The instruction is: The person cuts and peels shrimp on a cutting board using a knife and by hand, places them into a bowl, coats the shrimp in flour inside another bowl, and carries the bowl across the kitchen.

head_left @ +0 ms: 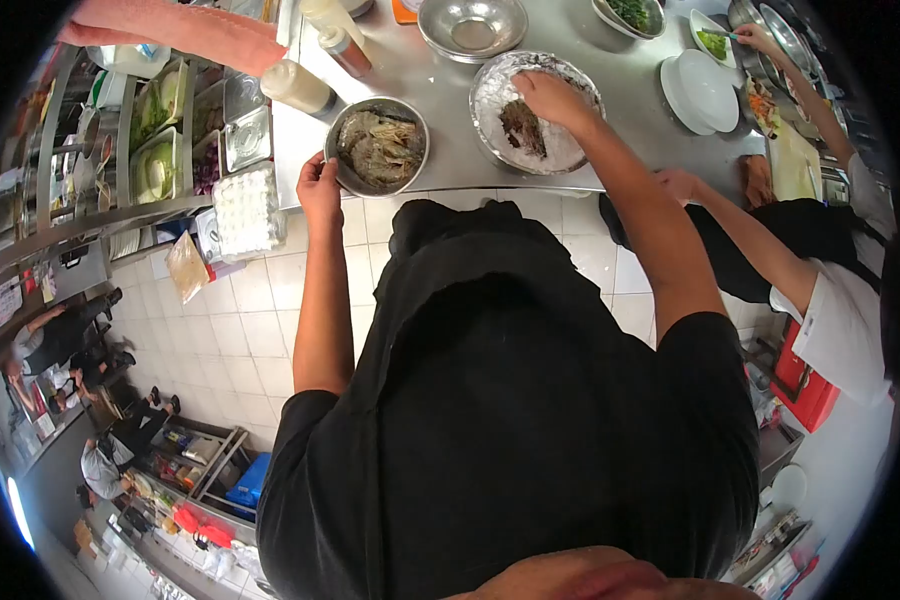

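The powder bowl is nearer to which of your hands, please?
Right: the right hand is over the powder bowl; the left hand is left of it, at the prawn bowl.

No writing can be read; papers [8, 298] at far left look printed, perhaps, but too blurred.

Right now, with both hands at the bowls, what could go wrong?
The prawn bowl sits by the front edge of the counter; a tug from the left hand at its rim might tip it. The right hand is inside the powder bowl, where white powder coats the sides, so brisk movement could spill some. The nearest squeeze bottle is close to the prawn bowl and might be knocked if that bowl shifts.
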The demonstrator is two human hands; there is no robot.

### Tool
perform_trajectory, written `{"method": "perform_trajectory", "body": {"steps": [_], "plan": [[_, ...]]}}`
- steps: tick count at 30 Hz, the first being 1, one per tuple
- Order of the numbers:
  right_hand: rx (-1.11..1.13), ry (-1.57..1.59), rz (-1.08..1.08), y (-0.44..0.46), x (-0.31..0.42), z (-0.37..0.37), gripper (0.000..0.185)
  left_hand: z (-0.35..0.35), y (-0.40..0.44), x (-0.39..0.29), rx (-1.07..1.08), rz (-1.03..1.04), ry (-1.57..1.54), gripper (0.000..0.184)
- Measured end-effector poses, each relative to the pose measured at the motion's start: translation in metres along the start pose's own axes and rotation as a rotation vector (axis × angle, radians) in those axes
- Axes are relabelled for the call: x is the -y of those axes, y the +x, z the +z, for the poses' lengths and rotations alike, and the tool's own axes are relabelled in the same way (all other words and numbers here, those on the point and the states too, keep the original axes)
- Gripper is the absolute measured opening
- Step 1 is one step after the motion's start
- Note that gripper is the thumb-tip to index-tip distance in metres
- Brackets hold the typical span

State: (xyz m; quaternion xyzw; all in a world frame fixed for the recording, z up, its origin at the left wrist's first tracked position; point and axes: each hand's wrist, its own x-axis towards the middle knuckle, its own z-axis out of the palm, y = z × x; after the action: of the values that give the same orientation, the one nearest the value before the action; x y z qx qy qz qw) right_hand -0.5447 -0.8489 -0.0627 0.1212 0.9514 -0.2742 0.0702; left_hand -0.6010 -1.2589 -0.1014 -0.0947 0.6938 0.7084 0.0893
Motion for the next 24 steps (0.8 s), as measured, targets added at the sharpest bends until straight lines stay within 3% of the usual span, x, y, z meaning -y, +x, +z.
{"method": "perform_trajectory", "body": {"steps": [3, 4, 8, 11, 12, 15, 21, 24], "plan": [[0.217, 0.394, 0.204, 0.007, -0.007, -0.010, 0.045, 0.008, -0.003, -0.004, -0.049, -0.006, -0.070, 0.022], [0.374, 0.311, 0.246, 0.002, 0.010, -0.034, 0.048, 0.007, 0.001, -0.002, -0.047, 0.007, -0.062, 0.022], [0.046, -0.157, -0.488, -0.027, 0.013, -0.008, 0.059, 0.007, 0.002, -0.004, -0.074, 0.015, 0.001, 0.020], [0.131, -0.210, -0.442, -0.026, 0.020, 0.000, 0.049, 0.010, 0.012, -0.006, -0.065, 0.040, 0.013, 0.020], [0.080, -0.182, -0.489, -0.030, 0.025, 0.000, 0.035, 0.010, 0.014, -0.007, -0.062, 0.043, 0.019, 0.020], [0.092, -0.258, -0.458, -0.028, 0.026, 0.006, 0.021, 0.009, 0.018, -0.007, -0.040, 0.050, 0.009, 0.021], [-0.077, -0.265, -0.314, -0.027, 0.026, 0.008, 0.018, 0.002, 0.030, -0.009, -0.003, 0.058, 0.073, 0.023], [-0.221, -0.144, -0.389, -0.030, 0.024, 0.013, 0.017, 0.000, 0.034, -0.010, 0.030, 0.049, 0.099, 0.024]]}}
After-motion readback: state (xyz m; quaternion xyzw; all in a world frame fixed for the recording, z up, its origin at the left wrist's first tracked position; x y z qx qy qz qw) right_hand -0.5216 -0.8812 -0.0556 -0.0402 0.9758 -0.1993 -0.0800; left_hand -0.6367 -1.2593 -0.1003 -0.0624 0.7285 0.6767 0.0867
